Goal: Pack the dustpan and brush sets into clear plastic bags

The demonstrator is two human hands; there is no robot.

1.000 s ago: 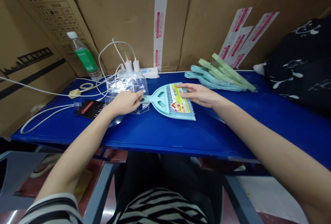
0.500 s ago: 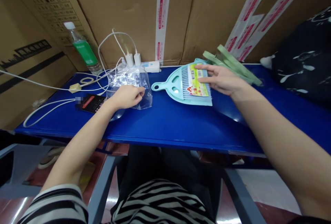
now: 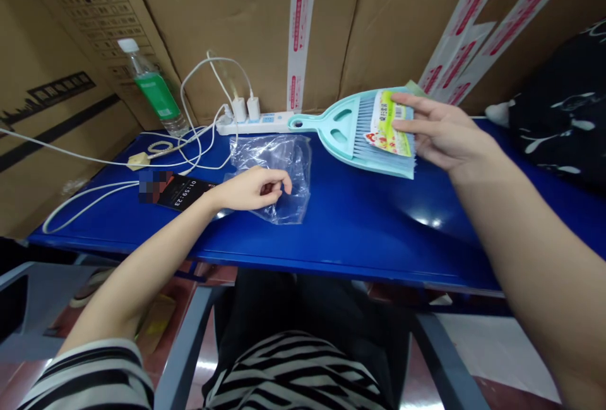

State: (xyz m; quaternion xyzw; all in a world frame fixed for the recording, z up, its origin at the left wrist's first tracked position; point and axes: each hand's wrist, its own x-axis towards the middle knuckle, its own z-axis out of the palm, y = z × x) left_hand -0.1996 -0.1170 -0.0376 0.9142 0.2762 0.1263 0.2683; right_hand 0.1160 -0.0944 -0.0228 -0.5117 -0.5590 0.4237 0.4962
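Observation:
My right hand grips a pale teal mini dustpan with a brush and a colourful label, held a little above the blue table, its handle pointing left. My left hand rests on the table at the centre left, its fingers pinched on a clear plastic bag that lies crumpled there.
A black phone lies left of my left hand. Behind it are white cables, a power strip with chargers and a green-labelled bottle. Cardboard boxes wall the back. A black bag sits at the right.
My right hand lifted the dustpan set off the table and carried it right and up. My left hand pulled the plastic bag toward the table's front.

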